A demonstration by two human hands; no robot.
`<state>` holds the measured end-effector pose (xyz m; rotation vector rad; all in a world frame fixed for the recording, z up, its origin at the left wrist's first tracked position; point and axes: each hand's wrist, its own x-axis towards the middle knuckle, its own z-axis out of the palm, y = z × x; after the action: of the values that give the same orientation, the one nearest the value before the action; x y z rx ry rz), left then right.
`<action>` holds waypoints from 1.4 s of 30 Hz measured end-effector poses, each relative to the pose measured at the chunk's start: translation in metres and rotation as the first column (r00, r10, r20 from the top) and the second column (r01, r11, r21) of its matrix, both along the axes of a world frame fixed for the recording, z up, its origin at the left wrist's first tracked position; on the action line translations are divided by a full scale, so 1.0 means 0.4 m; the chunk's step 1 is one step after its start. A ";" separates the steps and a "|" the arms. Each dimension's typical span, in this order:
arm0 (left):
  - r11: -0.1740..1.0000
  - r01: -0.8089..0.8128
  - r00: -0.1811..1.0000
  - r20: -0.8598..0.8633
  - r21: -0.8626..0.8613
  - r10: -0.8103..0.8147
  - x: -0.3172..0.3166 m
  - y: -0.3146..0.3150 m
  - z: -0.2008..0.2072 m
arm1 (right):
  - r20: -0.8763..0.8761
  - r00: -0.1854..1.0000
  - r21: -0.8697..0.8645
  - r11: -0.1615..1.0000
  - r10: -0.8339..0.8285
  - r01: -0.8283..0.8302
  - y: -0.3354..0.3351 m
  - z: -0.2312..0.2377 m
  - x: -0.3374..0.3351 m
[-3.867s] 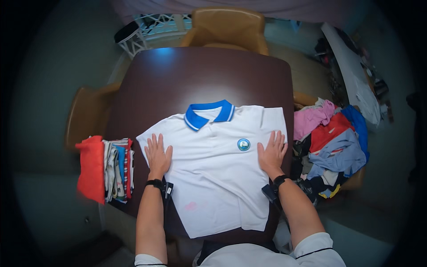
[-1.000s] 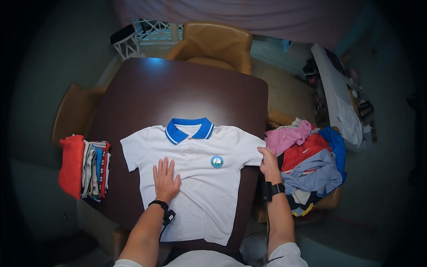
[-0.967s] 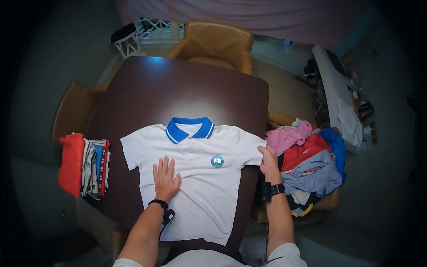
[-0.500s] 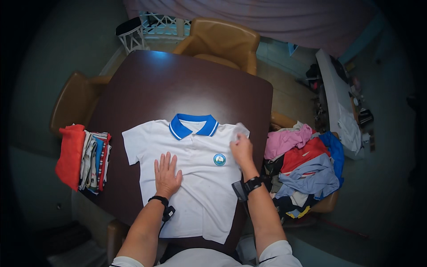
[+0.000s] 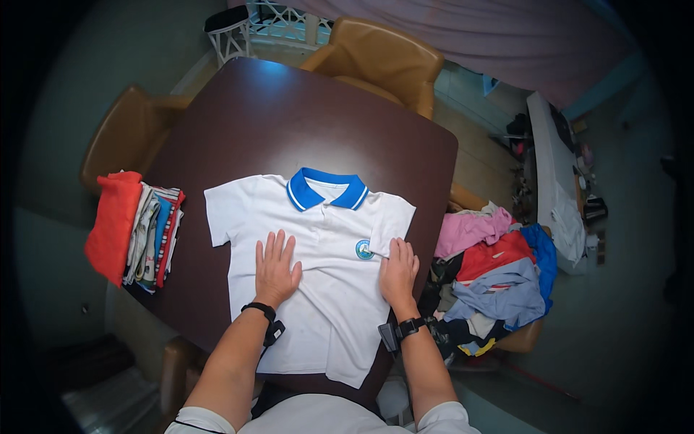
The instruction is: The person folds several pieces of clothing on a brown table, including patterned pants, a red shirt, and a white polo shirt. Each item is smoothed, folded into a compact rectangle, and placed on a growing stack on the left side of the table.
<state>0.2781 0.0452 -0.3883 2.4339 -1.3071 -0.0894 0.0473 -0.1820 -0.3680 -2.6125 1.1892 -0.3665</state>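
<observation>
A white polo shirt (image 5: 318, 289) with a blue, white-striped collar (image 5: 327, 189) lies front up on the dark table, its collar away from me. My left hand (image 5: 277, 271) rests flat on its chest, fingers spread. On the right side, my right hand (image 5: 399, 269) lies by the lower edge of the right-hand sleeve (image 5: 390, 218), fingers stretched forward over the cloth. That sleeve reaches in over the chest and partly covers the round badge (image 5: 363, 249). Creases run down the shirt below my hands.
Folded clothes (image 5: 137, 231), red on the outside, stand at the table's left edge. A loose heap of clothes (image 5: 491, 275) lies on a chair at the right. Brown armchairs (image 5: 383, 58) surround the table (image 5: 217, 130), and a dark-topped stool (image 5: 227, 20) stands far left.
My right hand has come down toward me from the sleeve's upper part, opening from a closed grip. The sleeve now lies inward by the badge. My left hand stays on the chest.
</observation>
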 end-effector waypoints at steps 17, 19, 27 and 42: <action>0.978 0.198 0.975 -0.084 -0.071 -0.204 0.046 0.042 0.018 | -0.252 0.962 0.100 0.992 0.103 -0.080 0.091 -0.004 -0.060; 0.972 0.217 0.969 -0.100 -0.095 -0.226 0.030 0.084 0.027 | -0.220 0.968 0.080 0.991 0.120 -0.105 0.131 0.015 -0.069; 0.917 0.386 0.894 -0.203 -0.102 -0.399 -0.237 0.479 0.135 | 0.024 0.866 0.178 0.850 0.499 -0.495 0.497 0.126 -0.306; 0.892 0.426 0.888 -0.261 0.152 -0.380 -0.192 0.592 0.191 | -0.105 0.780 0.461 0.725 0.617 -0.512 0.500 0.140 -0.484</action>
<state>0.2014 0.2821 -0.3119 2.1820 -1.7485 -0.6229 -0.1462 0.0179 -0.3119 -2.5099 0.3798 0.3228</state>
